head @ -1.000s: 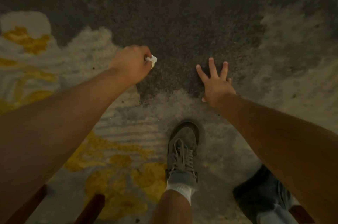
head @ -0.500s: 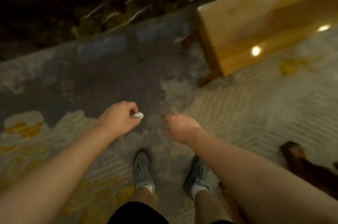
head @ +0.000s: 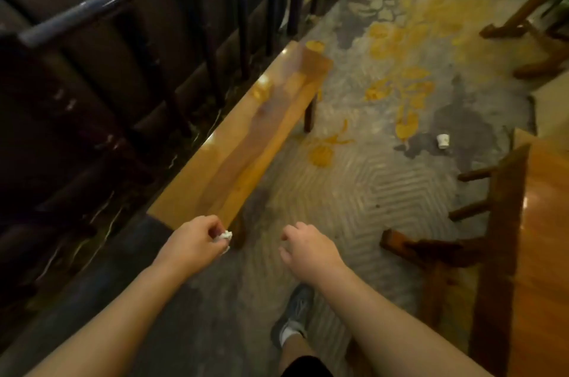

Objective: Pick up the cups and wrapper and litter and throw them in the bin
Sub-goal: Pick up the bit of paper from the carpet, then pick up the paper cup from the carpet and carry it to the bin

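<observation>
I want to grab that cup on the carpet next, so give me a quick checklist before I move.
1. Crumpled white litter secure in the left hand: ok, pinched at the fingertips.
2. Right hand free for the cup: ok, nothing visible in it.
3. White cup located: ok, on the carpet ahead to the right.
4. Path to the cup: ok, open carpet between the wooden bench and the table.
5. Bin located: cannot tell, none in view.

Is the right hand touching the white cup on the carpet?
Apart. The head view shows the right hand empty near the person, while the cup lies far ahead on the carpet, with open floor between them.
</observation>
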`<state>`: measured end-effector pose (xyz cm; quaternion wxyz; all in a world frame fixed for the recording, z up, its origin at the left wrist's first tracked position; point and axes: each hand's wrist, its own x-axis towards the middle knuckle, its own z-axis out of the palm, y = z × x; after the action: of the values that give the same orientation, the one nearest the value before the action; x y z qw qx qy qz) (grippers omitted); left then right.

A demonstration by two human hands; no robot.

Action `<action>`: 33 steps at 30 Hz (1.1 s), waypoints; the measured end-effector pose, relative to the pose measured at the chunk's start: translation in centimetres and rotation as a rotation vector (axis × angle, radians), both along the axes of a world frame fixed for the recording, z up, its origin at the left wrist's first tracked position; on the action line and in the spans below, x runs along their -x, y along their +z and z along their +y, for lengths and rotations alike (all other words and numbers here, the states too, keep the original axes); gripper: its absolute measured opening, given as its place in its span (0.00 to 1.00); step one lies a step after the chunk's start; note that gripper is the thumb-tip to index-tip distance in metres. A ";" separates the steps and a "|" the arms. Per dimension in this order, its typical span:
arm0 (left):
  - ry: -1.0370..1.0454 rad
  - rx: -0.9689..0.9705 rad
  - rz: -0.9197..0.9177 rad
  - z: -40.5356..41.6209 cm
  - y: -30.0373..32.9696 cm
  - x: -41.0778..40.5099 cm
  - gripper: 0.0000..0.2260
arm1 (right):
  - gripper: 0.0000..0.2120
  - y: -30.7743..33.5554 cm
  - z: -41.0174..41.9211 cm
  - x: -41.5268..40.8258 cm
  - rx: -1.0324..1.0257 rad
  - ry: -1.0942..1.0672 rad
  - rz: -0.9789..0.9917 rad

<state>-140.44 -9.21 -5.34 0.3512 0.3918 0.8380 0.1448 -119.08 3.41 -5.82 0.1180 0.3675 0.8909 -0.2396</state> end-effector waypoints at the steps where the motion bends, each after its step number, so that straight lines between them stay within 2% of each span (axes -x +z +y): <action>1: -0.015 -0.017 0.004 2.6 0.5 -0.4 0.06 | 0.13 0.5 2.4 -1.1 0.006 -0.042 0.016; 8: -0.120 -0.091 0.073 22.6 4.5 -4.2 0.05 | 0.13 3.9 20.0 -9.4 -0.018 -0.251 0.071; 16: -0.435 -0.202 0.120 45.7 7.8 -7.3 0.07 | 0.15 6.8 36.0 -14.3 -0.046 -0.451 -0.021; 25: -0.767 -0.223 0.127 74.5 4.4 -9.3 0.03 | 0.14 6.3 56.2 -15.2 -0.042 -0.716 -0.100; 33: -1.028 -0.153 0.177 93.6 4.8 -16.6 0.04 | 0.13 6.9 70.3 -21.1 0.008 -0.978 -0.086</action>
<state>-123.84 84.35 -0.59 0.2750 0.7876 0.5511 -0.0193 -98.03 73.68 1.03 0.0298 0.7521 0.6071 -0.2549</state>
